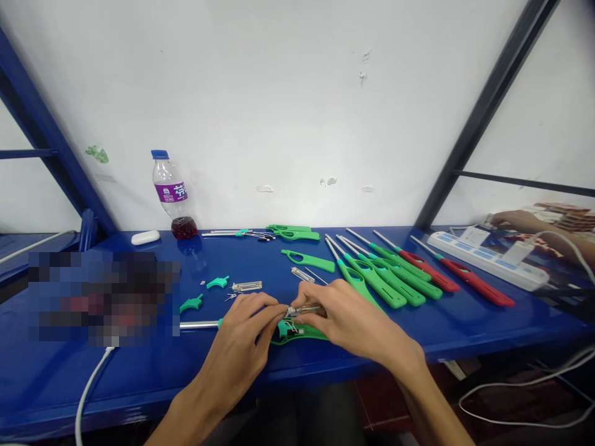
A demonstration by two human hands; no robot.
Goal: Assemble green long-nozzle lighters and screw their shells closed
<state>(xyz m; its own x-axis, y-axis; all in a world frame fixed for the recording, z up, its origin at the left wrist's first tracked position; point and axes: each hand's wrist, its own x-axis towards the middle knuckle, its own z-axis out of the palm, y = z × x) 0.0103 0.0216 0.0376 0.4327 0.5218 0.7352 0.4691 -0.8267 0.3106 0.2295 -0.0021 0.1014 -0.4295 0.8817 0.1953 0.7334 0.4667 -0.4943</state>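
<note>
My right hand [346, 316] grips a clear fuel tank [307, 309] with a metal valve end, holding it sideways over an opened green lighter shell [307, 333]. The fingers of my left hand [248, 328] are pinched together at the valve end of that tank. In the shell lie a teal trigger and thin wires, partly covered by my fingers. A metal lighter tube [199, 324] sticks out leftward from under my left hand. Beyond my hands lie loose fuel tanks [247, 286], teal triggers [217, 282] and a green half shell [307, 261].
Several green lighters [376, 282] and red lighters [478, 282] lie at right, near a white power strip [488, 260]. A drink bottle [171, 195] and a white case [145, 237] stand at back left. A blurred patch covers the left table. Another person's hand [520, 223] shows far right.
</note>
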